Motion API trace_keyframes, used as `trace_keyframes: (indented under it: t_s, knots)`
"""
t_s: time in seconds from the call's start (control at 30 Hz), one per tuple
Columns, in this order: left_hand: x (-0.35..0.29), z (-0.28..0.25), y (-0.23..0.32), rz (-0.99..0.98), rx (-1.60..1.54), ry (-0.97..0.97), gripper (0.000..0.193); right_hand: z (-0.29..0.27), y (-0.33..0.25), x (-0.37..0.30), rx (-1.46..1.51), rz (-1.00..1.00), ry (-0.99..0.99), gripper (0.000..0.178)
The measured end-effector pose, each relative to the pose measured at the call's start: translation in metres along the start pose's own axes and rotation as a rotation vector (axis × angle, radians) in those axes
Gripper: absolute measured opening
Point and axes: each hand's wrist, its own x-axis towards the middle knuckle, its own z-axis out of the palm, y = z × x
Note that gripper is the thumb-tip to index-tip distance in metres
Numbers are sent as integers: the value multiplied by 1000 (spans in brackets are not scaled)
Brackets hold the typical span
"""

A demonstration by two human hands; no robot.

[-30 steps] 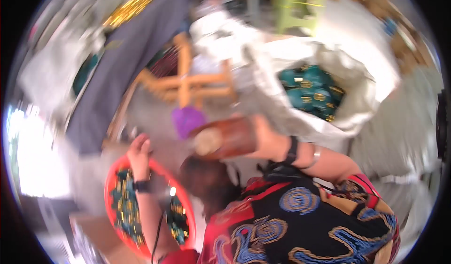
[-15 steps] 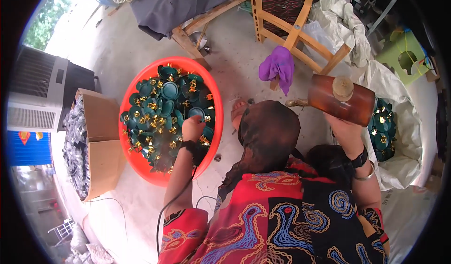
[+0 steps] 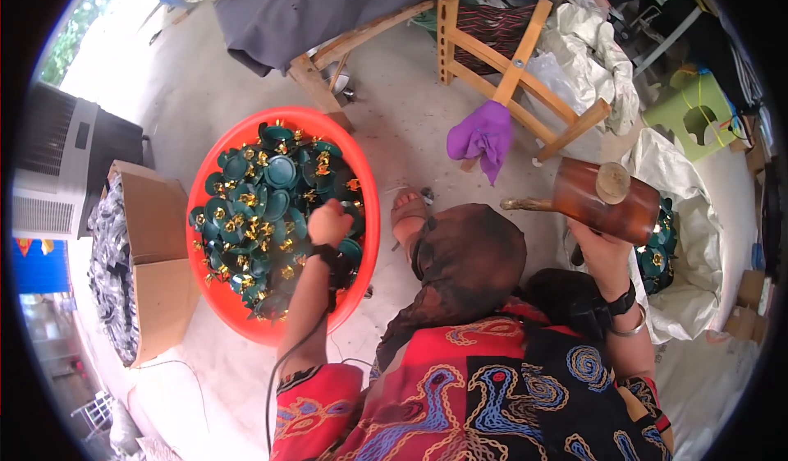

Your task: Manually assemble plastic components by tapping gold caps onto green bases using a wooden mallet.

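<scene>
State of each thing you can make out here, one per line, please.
Left hand: curled among the green pieces, grip hidden
Right hand: against the brown cylinder, grip partly hidden
Brown cylinder: on its side
Red basin: upright, holding many green pieces
White sack: open, green pieces inside
Cardboard box: open, grey pieces inside
Purple cloth: draped on the wooden frame
Grey cloth: draped

Left fingers [image 3: 333, 210] partly hidden, grey cloth [image 3: 328, 13] cropped
</scene>
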Motion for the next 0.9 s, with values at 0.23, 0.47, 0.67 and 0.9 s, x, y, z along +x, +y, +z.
trace_keyframes:
  t_s: [0.23,0.47,0.67,0.9]
  knots:
    - [12,-92,101,408,-584,263,21,7,-10,23,159,-50,126,34]
    - [31,-86,251,905,-527,277,31,8,-60,70,140,-155,207,23]
    - [31,-62,280,783,-518,181,51,17,-82,113,-94,-369,196,22]
    - [36,-59,281,771,-555,185,55,41,-57,145,-192,-516,41,20]
